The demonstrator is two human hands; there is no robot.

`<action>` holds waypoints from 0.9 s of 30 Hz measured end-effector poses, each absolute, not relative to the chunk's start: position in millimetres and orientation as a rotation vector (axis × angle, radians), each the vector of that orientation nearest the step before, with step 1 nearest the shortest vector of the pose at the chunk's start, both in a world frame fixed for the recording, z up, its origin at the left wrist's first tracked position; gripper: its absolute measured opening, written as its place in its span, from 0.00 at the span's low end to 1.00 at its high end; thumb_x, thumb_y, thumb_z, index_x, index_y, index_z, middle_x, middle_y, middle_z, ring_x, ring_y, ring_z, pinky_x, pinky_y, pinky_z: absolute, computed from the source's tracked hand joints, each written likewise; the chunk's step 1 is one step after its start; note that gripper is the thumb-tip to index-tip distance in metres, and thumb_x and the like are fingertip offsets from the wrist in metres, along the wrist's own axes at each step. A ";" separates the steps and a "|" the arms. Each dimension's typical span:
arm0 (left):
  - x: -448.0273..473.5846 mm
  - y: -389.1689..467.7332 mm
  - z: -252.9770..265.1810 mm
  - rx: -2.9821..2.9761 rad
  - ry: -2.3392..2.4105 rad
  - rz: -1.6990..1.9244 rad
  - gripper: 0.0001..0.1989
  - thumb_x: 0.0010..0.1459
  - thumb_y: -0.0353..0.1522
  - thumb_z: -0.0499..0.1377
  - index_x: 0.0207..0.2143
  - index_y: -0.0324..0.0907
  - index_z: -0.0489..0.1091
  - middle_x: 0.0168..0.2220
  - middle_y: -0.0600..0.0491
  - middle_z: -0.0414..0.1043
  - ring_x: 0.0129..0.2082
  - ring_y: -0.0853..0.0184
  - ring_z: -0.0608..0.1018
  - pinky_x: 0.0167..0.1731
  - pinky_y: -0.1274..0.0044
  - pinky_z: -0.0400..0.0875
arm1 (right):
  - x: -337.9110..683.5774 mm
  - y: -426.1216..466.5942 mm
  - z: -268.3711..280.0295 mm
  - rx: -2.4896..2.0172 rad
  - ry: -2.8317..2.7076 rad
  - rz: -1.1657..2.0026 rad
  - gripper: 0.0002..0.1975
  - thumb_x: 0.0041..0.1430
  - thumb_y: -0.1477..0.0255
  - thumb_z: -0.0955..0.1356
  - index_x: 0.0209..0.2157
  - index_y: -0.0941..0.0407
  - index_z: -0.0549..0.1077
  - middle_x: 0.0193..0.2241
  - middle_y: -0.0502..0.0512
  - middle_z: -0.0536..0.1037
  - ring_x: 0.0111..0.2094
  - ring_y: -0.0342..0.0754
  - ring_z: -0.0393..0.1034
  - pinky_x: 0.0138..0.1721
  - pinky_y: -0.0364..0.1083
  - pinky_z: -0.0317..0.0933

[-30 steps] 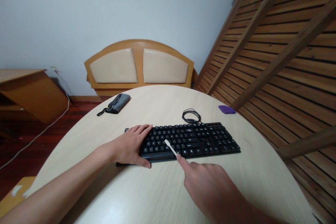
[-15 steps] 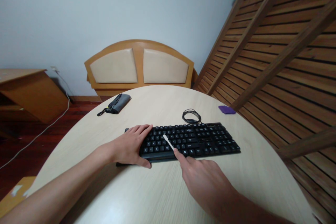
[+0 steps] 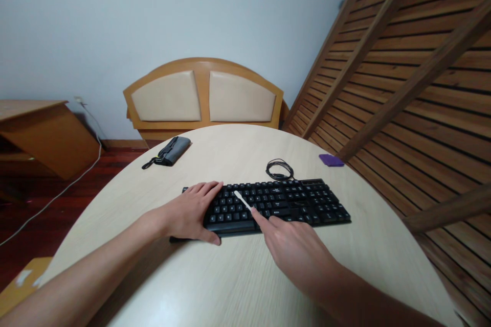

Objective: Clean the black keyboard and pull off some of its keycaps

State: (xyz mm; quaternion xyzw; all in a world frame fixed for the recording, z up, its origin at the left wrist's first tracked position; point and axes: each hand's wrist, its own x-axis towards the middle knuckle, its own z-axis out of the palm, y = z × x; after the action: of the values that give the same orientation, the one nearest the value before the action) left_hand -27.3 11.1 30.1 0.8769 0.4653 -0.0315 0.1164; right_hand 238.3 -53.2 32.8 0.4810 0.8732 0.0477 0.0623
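Note:
A black keyboard (image 3: 299, 203) lies on the round table, its key rows facing me. My left hand (image 3: 192, 212) spans the keyboard's left part, fingers over the keys toward the back edge and thumb at the front edge, holding it. In my right hand (image 3: 293, 245) is a white toothbrush (image 3: 243, 200), with the index finger stretched along its handle. Its head is over the letter keys, right of my left hand. Whether the bristles touch the keys is hard to see. My right palm hides the rest of the handle.
Behind the keyboard is its coiled black cable (image 3: 280, 169). A grey pouch (image 3: 172, 152) with a black loop lies at the table's back left, and a purple cloth (image 3: 331, 160) near the right edge. Slatted wooden boards (image 3: 402, 127) lean beyond the table (image 3: 230, 286) on the right.
The toothbrush and my right hand have moved slightly away from me and to the left across the keys. My left hand and the keyboard have stayed in place.

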 end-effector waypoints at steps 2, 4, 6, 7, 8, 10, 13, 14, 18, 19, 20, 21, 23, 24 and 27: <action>-27.0 11.2 30.4 2.561 1.365 -0.095 0.66 0.41 0.61 0.65 0.72 0.36 0.42 0.71 0.36 0.47 0.68 0.42 0.57 0.65 0.57 0.55 | 237.8 -51.4 32.4 1.474 2.638 0.122 0.30 0.65 0.81 0.63 0.67 0.57 0.61 0.34 0.54 0.82 0.29 0.50 0.78 0.24 0.47 0.61; -26.6 11.1 31.0 2.560 1.364 -0.098 0.66 0.41 0.61 0.65 0.72 0.36 0.42 0.71 0.36 0.47 0.68 0.42 0.57 0.65 0.56 0.56 | 236.9 -49.4 30.9 1.502 2.645 0.110 0.29 0.65 0.80 0.63 0.67 0.57 0.61 0.35 0.54 0.82 0.30 0.50 0.78 0.24 0.47 0.61; -26.0 11.0 31.7 2.561 1.366 -0.106 0.66 0.41 0.61 0.65 0.72 0.36 0.42 0.71 0.35 0.48 0.68 0.42 0.57 0.65 0.57 0.55 | 235.8 -47.1 28.5 1.527 2.664 0.115 0.29 0.65 0.80 0.63 0.67 0.57 0.61 0.35 0.54 0.81 0.30 0.50 0.78 0.25 0.47 0.61; -25.8 10.9 32.0 2.560 1.366 -0.110 0.66 0.41 0.61 0.65 0.72 0.36 0.42 0.71 0.35 0.48 0.68 0.42 0.56 0.65 0.57 0.55 | 235.0 -45.8 27.2 1.531 2.677 0.123 0.29 0.65 0.80 0.63 0.67 0.57 0.61 0.34 0.54 0.81 0.30 0.50 0.77 0.25 0.47 0.61; -25.5 10.8 32.2 2.559 1.366 -0.111 0.66 0.41 0.61 0.65 0.72 0.36 0.42 0.71 0.36 0.48 0.68 0.42 0.56 0.65 0.57 0.55 | 234.2 -44.5 25.8 1.528 2.693 0.133 0.29 0.65 0.80 0.62 0.67 0.58 0.61 0.34 0.54 0.81 0.30 0.50 0.77 0.25 0.47 0.62; -25.1 10.7 32.4 2.560 1.365 -0.106 0.65 0.41 0.60 0.65 0.72 0.37 0.42 0.71 0.36 0.48 0.68 0.42 0.56 0.65 0.57 0.55 | 232.0 -41.9 23.4 1.517 2.716 0.155 0.28 0.66 0.80 0.62 0.67 0.58 0.61 0.34 0.55 0.81 0.30 0.49 0.77 0.26 0.46 0.62; -24.8 10.8 32.1 2.576 1.360 -0.107 0.66 0.42 0.61 0.64 0.72 0.35 0.43 0.71 0.35 0.48 0.68 0.42 0.56 0.65 0.57 0.55 | 227.5 -39.1 21.9 1.522 2.725 0.182 0.27 0.67 0.79 0.62 0.67 0.59 0.61 0.34 0.56 0.81 0.29 0.49 0.76 0.27 0.45 0.62; -24.8 10.8 32.1 2.578 1.360 -0.107 0.66 0.41 0.61 0.64 0.72 0.35 0.43 0.71 0.35 0.48 0.68 0.42 0.56 0.65 0.57 0.55 | 225.6 -38.5 22.2 1.534 2.720 0.186 0.27 0.67 0.79 0.61 0.67 0.59 0.61 0.35 0.57 0.81 0.29 0.49 0.76 0.27 0.45 0.62; -25.1 10.4 32.7 2.574 1.360 -0.086 0.66 0.41 0.61 0.65 0.72 0.36 0.43 0.71 0.35 0.48 0.68 0.42 0.57 0.65 0.56 0.55 | 217.5 -37.4 25.4 1.603 2.679 0.168 0.26 0.68 0.77 0.60 0.67 0.58 0.62 0.35 0.58 0.81 0.30 0.50 0.77 0.27 0.45 0.63; -25.3 10.2 32.9 2.574 1.358 -0.082 0.65 0.41 0.61 0.65 0.72 0.36 0.43 0.71 0.35 0.48 0.68 0.42 0.57 0.65 0.56 0.56 | 215.6 -37.1 26.2 1.615 2.673 0.160 0.26 0.68 0.76 0.60 0.67 0.59 0.62 0.34 0.58 0.81 0.30 0.50 0.77 0.28 0.45 0.63; -25.4 10.1 33.1 2.576 1.357 -0.079 0.65 0.41 0.61 0.65 0.72 0.36 0.43 0.71 0.35 0.49 0.68 0.41 0.57 0.65 0.56 0.56 | 213.9 -36.6 26.7 1.623 2.674 0.152 0.26 0.68 0.76 0.60 0.67 0.59 0.62 0.35 0.58 0.82 0.30 0.50 0.77 0.28 0.45 0.64; -25.4 10.0 33.2 2.578 1.358 -0.078 0.65 0.41 0.61 0.65 0.72 0.37 0.44 0.70 0.35 0.49 0.68 0.41 0.57 0.65 0.55 0.56 | 212.4 -35.9 27.0 1.632 2.679 0.144 0.26 0.68 0.76 0.60 0.67 0.60 0.62 0.35 0.58 0.82 0.30 0.50 0.77 0.28 0.45 0.64; -25.4 10.1 33.0 2.582 1.359 -0.076 0.65 0.41 0.61 0.65 0.72 0.36 0.44 0.70 0.35 0.49 0.68 0.41 0.58 0.64 0.55 0.56 | 210.4 -34.0 26.8 1.655 2.693 0.122 0.26 0.68 0.76 0.60 0.66 0.60 0.62 0.35 0.58 0.82 0.31 0.50 0.78 0.29 0.45 0.65; -25.3 10.3 32.8 2.585 1.357 -0.072 0.66 0.40 0.61 0.65 0.71 0.36 0.44 0.70 0.35 0.49 0.68 0.41 0.58 0.64 0.55 0.56 | 209.6 -32.9 26.4 1.672 2.700 0.109 0.26 0.68 0.76 0.59 0.66 0.59 0.63 0.35 0.57 0.82 0.31 0.50 0.78 0.29 0.45 0.65; -25.3 11.3 31.5 2.595 1.346 -0.072 0.66 0.40 0.61 0.65 0.71 0.36 0.43 0.70 0.34 0.49 0.68 0.41 0.57 0.65 0.56 0.56 | 207.9 -30.0 25.7 1.725 2.715 0.071 0.24 0.69 0.75 0.58 0.64 0.57 0.65 0.35 0.56 0.83 0.32 0.51 0.79 0.30 0.45 0.66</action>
State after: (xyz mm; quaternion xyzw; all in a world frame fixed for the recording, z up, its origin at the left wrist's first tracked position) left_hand -25.3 11.3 31.5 0.8821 0.4577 -0.0244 0.1086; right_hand 207.9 -30.0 25.7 0.5358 0.8432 0.0220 -0.0378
